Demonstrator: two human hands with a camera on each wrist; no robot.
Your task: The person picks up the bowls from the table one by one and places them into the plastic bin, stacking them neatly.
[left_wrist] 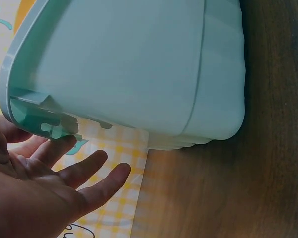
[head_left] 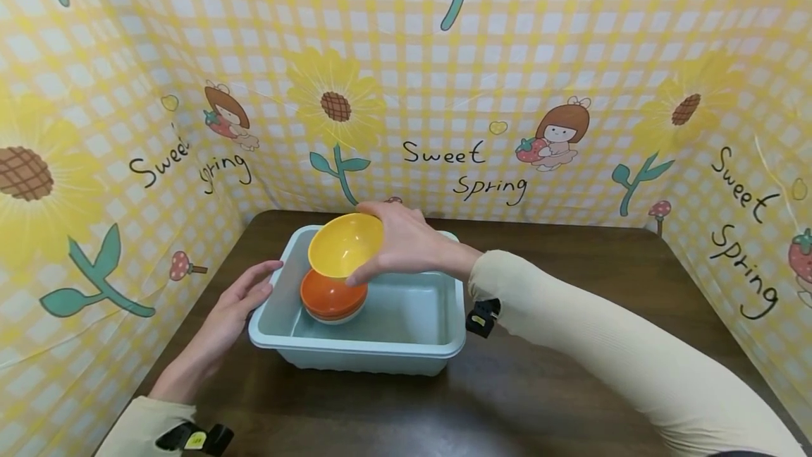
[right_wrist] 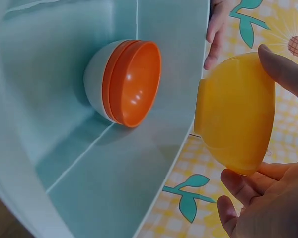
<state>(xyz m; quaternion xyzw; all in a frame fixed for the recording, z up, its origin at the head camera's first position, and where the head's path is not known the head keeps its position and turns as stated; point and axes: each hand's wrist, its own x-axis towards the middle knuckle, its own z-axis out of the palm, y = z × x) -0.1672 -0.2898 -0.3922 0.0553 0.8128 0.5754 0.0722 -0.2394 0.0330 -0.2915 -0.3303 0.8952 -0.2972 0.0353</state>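
Note:
My right hand [head_left: 409, 238] grips a yellow bowl [head_left: 342, 245] across its rim, thumb on one side and fingers on the other. The bowl is held tilted, close over a nested stack of bowls. That stack, orange bowls [right_wrist: 139, 84] above a white bowl [right_wrist: 95, 82], sits inside a pale blue-green plastic basin [head_left: 355, 349], toward its left end. Beside the basin's left end, my left hand [head_left: 237, 302] touches the rim. In the left wrist view, this hand's fingers [left_wrist: 107, 188] are spread and fairly straight below the rim.
The basin stands on a dark brown wooden table [head_left: 571, 386]. Yellow checked cloth [head_left: 438, 90] with flowers and lettering rises behind the table and on both sides.

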